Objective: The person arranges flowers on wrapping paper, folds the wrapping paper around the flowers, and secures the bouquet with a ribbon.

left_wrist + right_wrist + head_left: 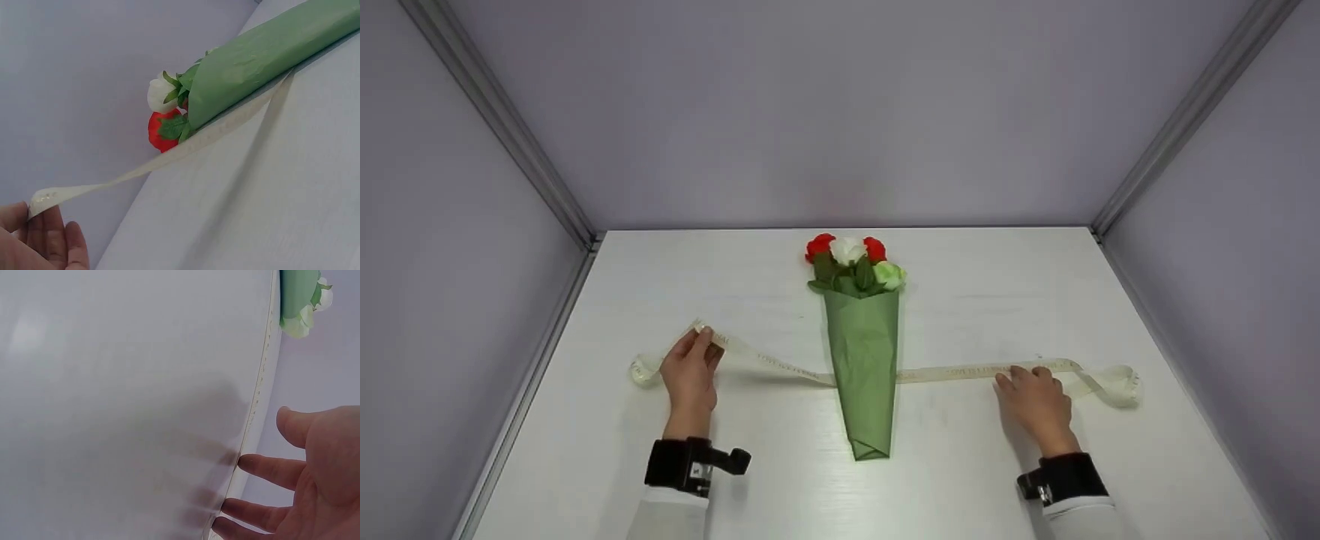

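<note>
In the head view, a white table point(960, 307) with a faint sheen stands among pale lilac-grey walls point(840, 112), their corners edged with grooved metal rails point(501, 112); a cream ribbon point(952, 373) runs across the table and passes under a bouquet point(862, 322) near the middle; printed lettering dots the ribbon, too small to read; the wrapping point(864, 390) is smooth green, cone-shaped and folded at its narrow foot; above it sit red flowers point(820, 246), a white flower point(847, 250), a pale green flower point(889, 275) and dark leaves point(846, 285); the left hand point(690, 375) pinches the ribbon and lifts it off the table, a loose curl lying beyond; the right hand point(1039, 405) rests its fingertips on the ribbon, short of its twisted end; both wrists wear black straps point(667, 463) above white sleeves point(667, 517).

In the left wrist view, thumb and fingers pinch the ribbon, whose slack length slopes down to the wrapping and casts a soft shadow; marks near the fingers are illegible.

In the right wrist view, the fingers are spread, tips touching the ribbon, thumb held apart; blurred print follows the ribbon's edge.
</note>
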`<action>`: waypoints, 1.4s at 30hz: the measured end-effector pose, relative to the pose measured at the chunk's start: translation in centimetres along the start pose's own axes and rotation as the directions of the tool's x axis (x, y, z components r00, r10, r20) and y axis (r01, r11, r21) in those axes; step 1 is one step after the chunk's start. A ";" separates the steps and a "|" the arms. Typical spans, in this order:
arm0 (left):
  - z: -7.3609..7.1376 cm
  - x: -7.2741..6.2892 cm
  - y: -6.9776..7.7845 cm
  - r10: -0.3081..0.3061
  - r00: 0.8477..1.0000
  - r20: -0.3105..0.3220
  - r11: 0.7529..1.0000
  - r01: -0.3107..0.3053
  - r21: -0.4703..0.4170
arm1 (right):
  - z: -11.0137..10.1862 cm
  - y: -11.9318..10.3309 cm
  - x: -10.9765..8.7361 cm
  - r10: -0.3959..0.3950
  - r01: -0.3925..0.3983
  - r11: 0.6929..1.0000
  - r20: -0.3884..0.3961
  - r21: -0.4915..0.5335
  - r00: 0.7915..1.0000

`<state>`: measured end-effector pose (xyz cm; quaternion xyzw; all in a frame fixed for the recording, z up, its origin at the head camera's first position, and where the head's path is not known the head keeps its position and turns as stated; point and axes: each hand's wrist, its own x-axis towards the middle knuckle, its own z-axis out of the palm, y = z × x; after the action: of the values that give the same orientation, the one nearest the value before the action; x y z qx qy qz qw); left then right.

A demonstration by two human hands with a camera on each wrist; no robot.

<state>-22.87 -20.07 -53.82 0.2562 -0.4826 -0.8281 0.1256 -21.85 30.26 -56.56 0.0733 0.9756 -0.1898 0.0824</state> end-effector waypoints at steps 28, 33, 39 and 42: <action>14.5 -2.6 4.1 0.250 0.688 0.681 0.878 -0.457 0.140 | -0.8 0.5 1.1 0.035 -0.035 0.999 0.013 0.027 0.999; 14.6 -3.3 3.9 0.093 0.547 0.832 0.851 -0.477 0.218 | -0.6 0.6 1.1 0.036 -0.036 0.999 0.006 0.029 0.999; 14.0 -3.4 3.0 -0.023 0.546 0.838 0.799 -0.493 0.343 | -1.0 1.0 1.1 0.040 -0.040 0.997 0.010 0.061 0.999; 13.9 -3.4 2.5 -0.034 0.568 0.823 0.802 -0.476 0.362 | -1.6 1.3 1.3 0.090 -0.087 0.992 -0.019 0.095 0.996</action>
<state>-27.71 -9.61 -45.04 -0.1822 -0.7309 -0.6535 -0.0742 -23.13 32.20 -55.75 0.1225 0.9623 -0.2308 0.0758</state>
